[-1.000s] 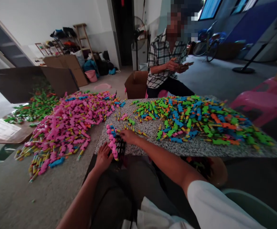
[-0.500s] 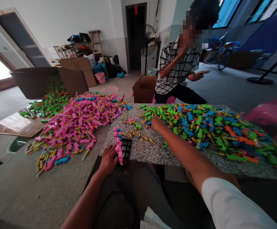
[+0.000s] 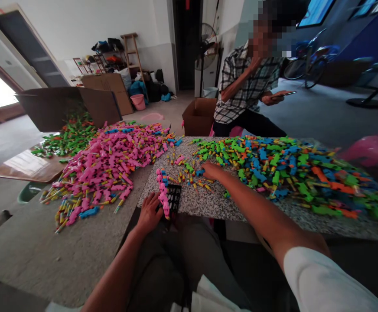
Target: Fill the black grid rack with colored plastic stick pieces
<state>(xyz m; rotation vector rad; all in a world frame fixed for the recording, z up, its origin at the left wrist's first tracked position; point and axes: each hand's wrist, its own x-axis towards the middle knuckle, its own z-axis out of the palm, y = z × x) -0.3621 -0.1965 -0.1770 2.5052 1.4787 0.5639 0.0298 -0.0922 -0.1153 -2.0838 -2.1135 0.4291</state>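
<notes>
A black grid rack (image 3: 173,198) leans at the near edge of the speckled stone table (image 3: 205,201), with a row of pink toy pieces (image 3: 162,195) slotted along its left side. My left hand (image 3: 149,213) grips the rack's lower left edge. My right hand (image 3: 210,170) reaches forward to the near edge of a mixed pile of green, blue and orange toy pieces (image 3: 283,169), fingers curled over small pieces there; what it holds is hidden.
A big pink pile (image 3: 111,160) and a green pile (image 3: 67,138) lie on the left table. Loose pieces (image 3: 189,173) dot the stone. A person in a plaid shirt (image 3: 244,82) sits across holding a phone. Cardboard boxes (image 3: 200,117) stand behind.
My right hand left the rack, reached out to the mixed pile, then drew back slightly to its near edge. My left hand stays on the rack. The person opposite raised a hand to the face.
</notes>
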